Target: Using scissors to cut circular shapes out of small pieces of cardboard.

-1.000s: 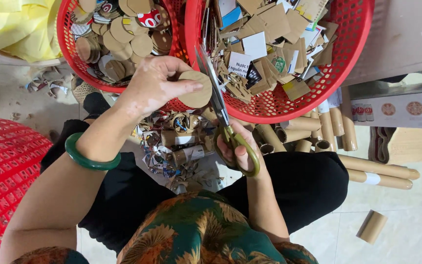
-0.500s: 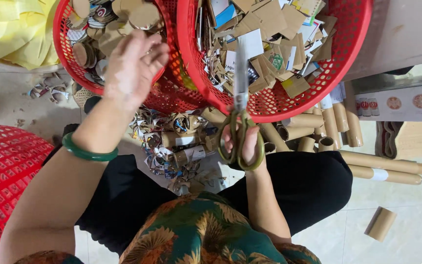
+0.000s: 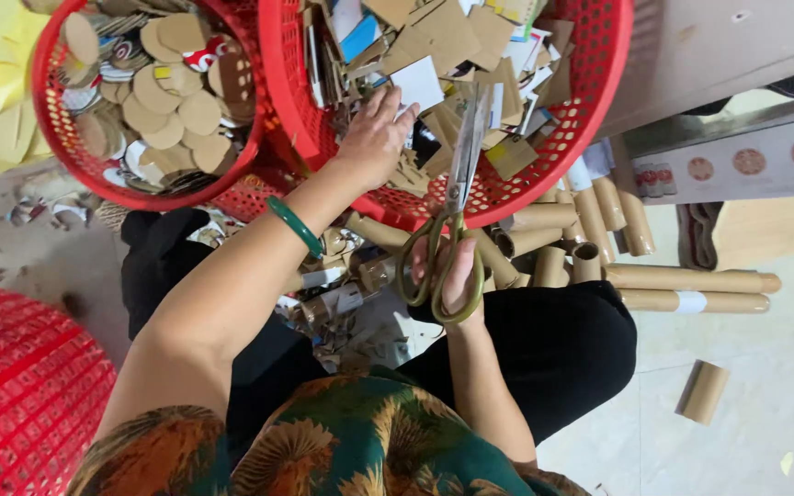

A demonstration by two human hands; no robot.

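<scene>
Left hand (image 3: 377, 138) shifted into scrap basket (image 3: 590, 101), tiled floor (image 3: 765, 432)

place: home workshop | red baskets (image 3: 590, 110) of cardboard scraps, cardboard tubes (image 3: 691, 278) on floor

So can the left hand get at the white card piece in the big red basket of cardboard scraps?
Probably yes: the left hand is already inside the big red basket, its fingers at the white card piece, with nothing lying over it.

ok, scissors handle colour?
Olive green handles on the scissors, held in the right hand; head view.
</scene>
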